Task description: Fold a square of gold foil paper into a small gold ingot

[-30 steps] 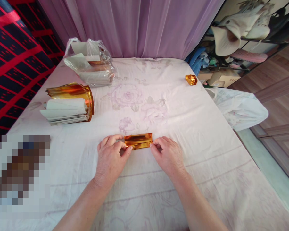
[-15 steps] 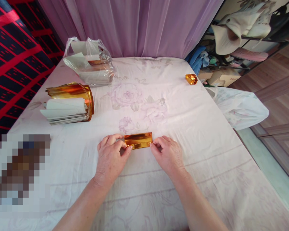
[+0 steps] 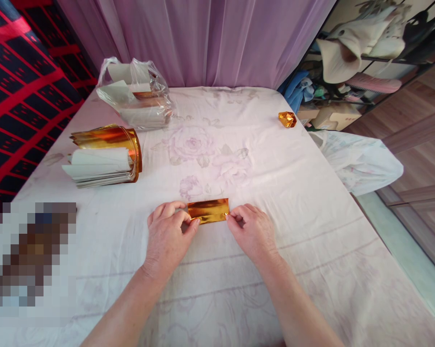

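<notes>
A shiny gold foil paper [image 3: 209, 210], folded into a narrow strip, lies on the table in front of me. My left hand [image 3: 170, 231] pinches its left end between thumb and forefinger, the other fingers curled above. At the right end, my right hand [image 3: 252, 230] grips the lower corner with thumb and forefinger. A stack of gold foil paper [image 3: 105, 159], bent over with its pale backs showing, lies to the upper left. Toward the far right edge sits a small folded gold foil piece [image 3: 287, 119].
A clear plastic bag [image 3: 136, 96] of more paper stands at the back left. Flowered cloth covers the table [image 3: 217, 289]. Behind hangs a purple curtain [image 3: 203, 43]. On the right are a shelf with hats [image 3: 344, 53] and a white plastic bag [image 3: 362, 161]. A blurred patch covers the left edge.
Both hands keep their grip in nearly the same place. The crease line along the strip shows less, and its front surface looks flatter.
</notes>
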`<state>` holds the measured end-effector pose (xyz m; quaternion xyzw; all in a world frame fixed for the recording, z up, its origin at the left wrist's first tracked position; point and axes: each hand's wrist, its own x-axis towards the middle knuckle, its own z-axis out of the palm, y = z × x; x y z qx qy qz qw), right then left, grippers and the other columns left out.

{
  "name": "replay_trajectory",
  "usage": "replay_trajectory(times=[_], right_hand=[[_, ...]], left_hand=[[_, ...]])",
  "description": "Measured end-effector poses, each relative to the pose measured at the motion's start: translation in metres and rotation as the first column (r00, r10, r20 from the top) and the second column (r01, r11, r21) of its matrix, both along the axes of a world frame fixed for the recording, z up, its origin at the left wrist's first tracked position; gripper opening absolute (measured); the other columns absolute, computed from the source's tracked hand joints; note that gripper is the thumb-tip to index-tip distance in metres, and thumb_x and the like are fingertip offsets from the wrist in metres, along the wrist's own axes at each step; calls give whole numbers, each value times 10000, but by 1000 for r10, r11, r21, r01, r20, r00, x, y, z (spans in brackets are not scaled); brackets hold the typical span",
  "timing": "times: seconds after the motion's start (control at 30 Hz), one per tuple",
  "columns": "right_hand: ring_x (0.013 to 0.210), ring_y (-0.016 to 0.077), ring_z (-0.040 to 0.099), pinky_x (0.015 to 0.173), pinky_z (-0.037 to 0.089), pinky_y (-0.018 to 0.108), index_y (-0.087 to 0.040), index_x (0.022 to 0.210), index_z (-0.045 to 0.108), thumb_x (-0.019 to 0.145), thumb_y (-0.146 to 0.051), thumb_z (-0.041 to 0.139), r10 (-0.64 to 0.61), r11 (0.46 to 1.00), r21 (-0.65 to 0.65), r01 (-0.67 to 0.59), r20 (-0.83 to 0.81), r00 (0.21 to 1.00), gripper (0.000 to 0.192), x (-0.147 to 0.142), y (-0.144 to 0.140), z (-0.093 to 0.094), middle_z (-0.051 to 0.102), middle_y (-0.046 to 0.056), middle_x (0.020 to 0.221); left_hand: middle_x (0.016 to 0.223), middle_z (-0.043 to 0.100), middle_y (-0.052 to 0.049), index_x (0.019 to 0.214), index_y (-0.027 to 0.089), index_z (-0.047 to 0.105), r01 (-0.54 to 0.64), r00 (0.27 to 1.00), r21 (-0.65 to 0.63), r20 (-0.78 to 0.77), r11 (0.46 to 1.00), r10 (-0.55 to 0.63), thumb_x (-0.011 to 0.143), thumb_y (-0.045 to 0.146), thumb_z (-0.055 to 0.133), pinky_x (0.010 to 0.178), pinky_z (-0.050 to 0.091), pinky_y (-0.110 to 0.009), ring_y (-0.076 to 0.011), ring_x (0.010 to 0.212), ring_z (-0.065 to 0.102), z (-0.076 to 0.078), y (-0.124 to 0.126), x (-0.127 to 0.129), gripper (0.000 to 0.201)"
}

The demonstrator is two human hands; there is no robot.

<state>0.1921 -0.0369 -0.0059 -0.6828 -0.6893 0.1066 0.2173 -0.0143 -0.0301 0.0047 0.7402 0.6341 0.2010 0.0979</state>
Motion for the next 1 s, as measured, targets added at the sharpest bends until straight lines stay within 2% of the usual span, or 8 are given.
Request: replay_trajectory(times=[0.17,0.33,0.53,0.83,1.0], right_hand=[[678,164,591,643,362,280,-230,690,596,815,-232,608,-8,1000,-13,8,-32,999,125,0,1,0,660,1,705],[678,161,592,655,371,277,-230,814,603,810,-227,610,-40,998,-40,38,-70,997,8,-2,-1,3,670,-11,740],[783,178,605,697,346,296,-248,837,659,872,-196,559,46,998,-34,-46,10,999,119,-3,-4,6,691,7,838],[777,183,574,686,301,305,-239,857,660,877,-206,566,8,999,-44,-2,126,992,101,-11,-5,8,662,20,827],[778,191,573,695,301,311,-238,866,657,876,-310,617,1,1000,-14,1,146,989,82,-15,-6,9,659,23,836]], left_hand=[[1096,683,-36,660,234,646,2,1000,-5,-4,1000,-2,814,277,698,876,420,-437,-271,1032,572,0,1,1,168],[1097,683,-36,659,234,646,0,1000,-6,-1,1000,0,816,282,688,880,420,-441,-271,1030,572,0,1,1,170],[1093,686,-40,660,237,640,6,1000,0,-9,1000,-6,816,284,685,871,425,-442,-274,1028,572,1,1,1,169],[1101,684,-41,673,236,648,3,1000,-4,-5,1000,-3,808,285,698,874,424,-445,-279,1048,571,0,1,0,152],[1103,684,-39,671,234,643,6,1000,-1,-9,1000,-6,821,292,692,877,422,-446,-275,1040,572,-1,1,-1,168]])
